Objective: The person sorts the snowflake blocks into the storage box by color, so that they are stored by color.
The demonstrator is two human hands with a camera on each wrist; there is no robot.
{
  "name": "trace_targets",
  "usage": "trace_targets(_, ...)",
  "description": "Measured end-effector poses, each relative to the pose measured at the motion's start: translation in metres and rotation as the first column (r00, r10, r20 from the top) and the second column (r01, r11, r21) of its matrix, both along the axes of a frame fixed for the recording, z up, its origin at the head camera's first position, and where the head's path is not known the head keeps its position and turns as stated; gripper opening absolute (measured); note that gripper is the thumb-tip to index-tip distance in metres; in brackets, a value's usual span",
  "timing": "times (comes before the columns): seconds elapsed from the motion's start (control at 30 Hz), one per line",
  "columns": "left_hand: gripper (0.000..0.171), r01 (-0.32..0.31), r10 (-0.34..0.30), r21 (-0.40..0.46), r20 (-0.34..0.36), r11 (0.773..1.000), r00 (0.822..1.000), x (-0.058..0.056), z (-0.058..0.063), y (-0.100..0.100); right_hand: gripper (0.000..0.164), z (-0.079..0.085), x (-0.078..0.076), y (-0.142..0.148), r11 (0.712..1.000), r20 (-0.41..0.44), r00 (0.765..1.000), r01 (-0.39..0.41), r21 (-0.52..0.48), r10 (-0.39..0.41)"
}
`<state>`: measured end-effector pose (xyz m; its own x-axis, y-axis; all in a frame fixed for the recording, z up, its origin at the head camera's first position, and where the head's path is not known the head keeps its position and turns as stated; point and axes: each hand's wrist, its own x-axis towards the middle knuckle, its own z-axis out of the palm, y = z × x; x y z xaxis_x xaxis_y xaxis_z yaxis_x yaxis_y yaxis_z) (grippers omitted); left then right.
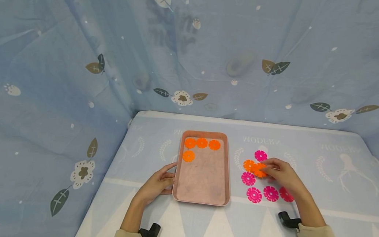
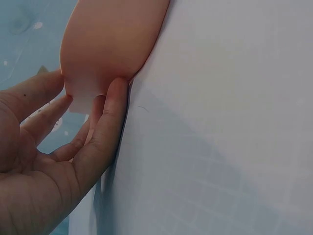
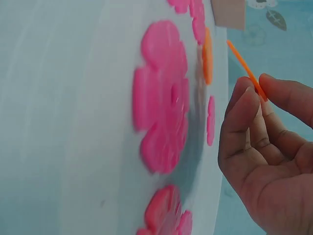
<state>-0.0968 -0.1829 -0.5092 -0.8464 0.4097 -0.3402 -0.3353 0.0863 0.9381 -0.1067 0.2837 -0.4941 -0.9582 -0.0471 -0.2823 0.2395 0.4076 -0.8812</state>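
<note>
My left hand (image 1: pixel 156 186) rests its fairly straight fingers and thumb against the left side of a shallow pink tray (image 1: pixel 202 183). In the left wrist view the fingertips touch the tray's outer wall (image 2: pixel 112 39). Three orange flower-shaped discs (image 1: pixel 202 143) line the tray's far end, and one more orange disc (image 1: pixel 188 156) lies below the leftmost. My right hand (image 1: pixel 280 172) pinches an orange flower-shaped disc (image 3: pixel 244 63) between thumb and fingers, tilted and raised off the table. Beneath it, partly covered in the head view, is another orange disc (image 1: pixel 249 165).
Several pink flower-shaped discs (image 1: pixel 254 194) lie about the right hand, one red-pink disc (image 1: pixel 285 195) partly hidden by the wrist. A patterned cloth (image 1: pixel 210 229) covers the table. Blue printed curtains (image 1: pixel 221 57) hang behind and to the left.
</note>
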Motion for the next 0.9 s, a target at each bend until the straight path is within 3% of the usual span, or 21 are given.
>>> trace_targets(0.53,0.061,-0.007,0.007,-0.018,0.000,1.000,1.000,0.001,0.000,0.001,0.037,0.015,-0.019,-0.031,0.993,-0.032,0.998,-0.051,-0.110,0.047)
trace_targets(0.9,0.061,-0.005,0.005,-0.016,0.002,1.000,1.000,0.001,-0.001,0.000,0.034,0.027,-0.038,-0.067,0.982,-0.072,0.994,-0.094,-0.164,0.083)
